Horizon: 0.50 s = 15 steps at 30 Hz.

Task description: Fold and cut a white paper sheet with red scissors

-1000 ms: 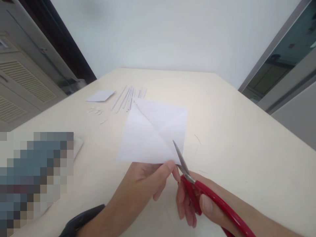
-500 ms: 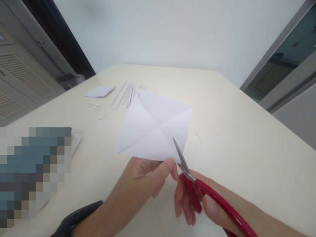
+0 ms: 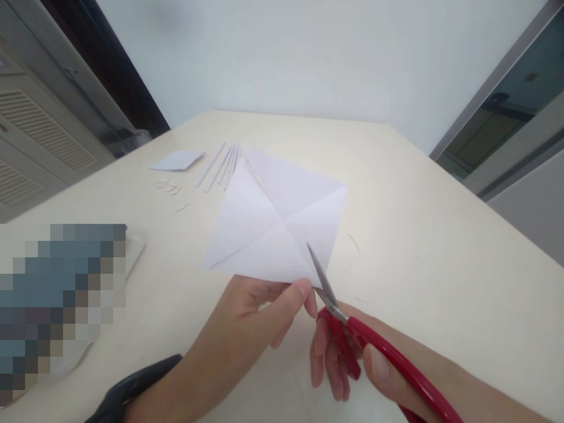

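Note:
A square sheet of white paper point(image 3: 282, 217) with two diagonal creases is held up above the table. My left hand point(image 3: 268, 311) pinches its near edge close to the right corner, thumb on top. My right hand point(image 3: 352, 358) grips red-handled scissors point(image 3: 337, 314), with the fingers and thumb on the handles. The scissor blades are parted around the paper's near right corner, one blade above the sheet and the other mostly hidden beneath it.
Several thin white paper sticks point(image 3: 218, 167) lie behind the sheet. Left of them are a folded white paper point(image 3: 177, 160) and small paper scraps point(image 3: 167, 187). A blurred-out item point(image 3: 66, 294) sits at the left on the pale table point(image 3: 423, 235). Thin paper slivers point(image 3: 355, 245) lie right of the sheet.
Little differs. The sheet's far edge has tilted up slightly, and the view has shifted a touch. The scissors stay parted at the same corner.

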Each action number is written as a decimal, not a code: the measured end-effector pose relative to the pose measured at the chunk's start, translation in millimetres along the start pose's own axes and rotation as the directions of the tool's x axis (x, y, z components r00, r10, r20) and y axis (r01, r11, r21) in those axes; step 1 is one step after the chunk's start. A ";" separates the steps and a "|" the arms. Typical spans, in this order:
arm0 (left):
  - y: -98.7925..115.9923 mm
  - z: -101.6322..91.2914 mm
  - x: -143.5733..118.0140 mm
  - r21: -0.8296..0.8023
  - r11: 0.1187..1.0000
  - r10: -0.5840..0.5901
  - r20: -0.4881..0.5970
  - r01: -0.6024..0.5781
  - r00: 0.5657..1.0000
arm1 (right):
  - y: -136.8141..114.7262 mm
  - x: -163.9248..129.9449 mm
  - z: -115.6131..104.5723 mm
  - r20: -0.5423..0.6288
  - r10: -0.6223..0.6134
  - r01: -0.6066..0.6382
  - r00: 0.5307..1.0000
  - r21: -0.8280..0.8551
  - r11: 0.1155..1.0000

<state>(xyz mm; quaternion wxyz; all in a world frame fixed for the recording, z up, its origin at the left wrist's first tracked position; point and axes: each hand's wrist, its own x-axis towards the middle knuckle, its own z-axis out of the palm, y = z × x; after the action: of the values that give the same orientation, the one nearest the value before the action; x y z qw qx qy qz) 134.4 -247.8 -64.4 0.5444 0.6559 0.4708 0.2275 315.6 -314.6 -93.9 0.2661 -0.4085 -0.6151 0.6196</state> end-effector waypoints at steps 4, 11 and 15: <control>0.5 -0.3 -2.3 0.000 1.000 -0.015 0.016 0.015 1.000 | -17.8 -4.2 -3.3 0.001 0.019 -0.019 1.000 -0.062 0.998; -4.3 -1.4 -3.8 0.006 0.999 0.045 -0.017 -0.044 0.999 | -24.4 -4.3 -3.0 0.008 0.073 -0.073 0.997 -0.040 0.997; -0.3 -0.9 -4.0 -0.007 0.999 0.037 0.010 -0.037 0.999 | -19.3 -3.6 -2.0 0.018 0.050 -0.049 0.999 -0.042 0.998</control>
<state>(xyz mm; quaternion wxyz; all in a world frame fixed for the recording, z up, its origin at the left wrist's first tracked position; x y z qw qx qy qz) 131.8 -250.8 -63.6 0.5447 0.6638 0.4550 0.2359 315.8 -314.5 -74.2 0.2364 -0.4233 -0.6201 0.6168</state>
